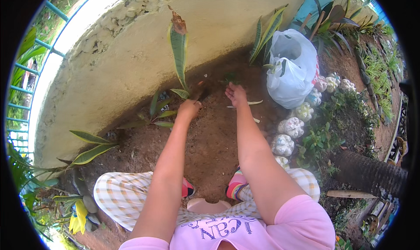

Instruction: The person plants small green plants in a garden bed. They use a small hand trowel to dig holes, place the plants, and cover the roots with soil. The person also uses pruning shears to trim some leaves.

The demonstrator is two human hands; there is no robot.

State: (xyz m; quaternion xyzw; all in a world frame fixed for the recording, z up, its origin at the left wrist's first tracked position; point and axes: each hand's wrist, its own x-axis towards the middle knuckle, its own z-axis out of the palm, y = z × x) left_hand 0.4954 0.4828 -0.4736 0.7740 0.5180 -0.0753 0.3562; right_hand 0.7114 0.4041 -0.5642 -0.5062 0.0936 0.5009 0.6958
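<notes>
My left hand (pixel 189 109) is low over the brown soil (pixel 210 148), fingers curled down. It is right at the base of a tall snake plant leaf (pixel 178 53) with a dry brown tip. Whether the fingers grip anything is hidden by the back of the hand. Farther right, my right hand (pixel 237 94) hovers palm partly turned up, fingers loosely apart. Just beyond its fingertips is a small blurred green weed (pixel 230 77); contact between them is unclear. Pale dry strips (pixel 255 102) lie on the soil beside the right wrist.
A painted concrete wall (pixel 128 63) curves across the far side. On the right, a white plastic bag (pixel 292 69) stands by a row of upturned plastic bottles (pixel 291 127) edging the bed. More snake plants (pixel 93 148) grow at left. A low pinkish stool (pixel 208 206) shows between my legs.
</notes>
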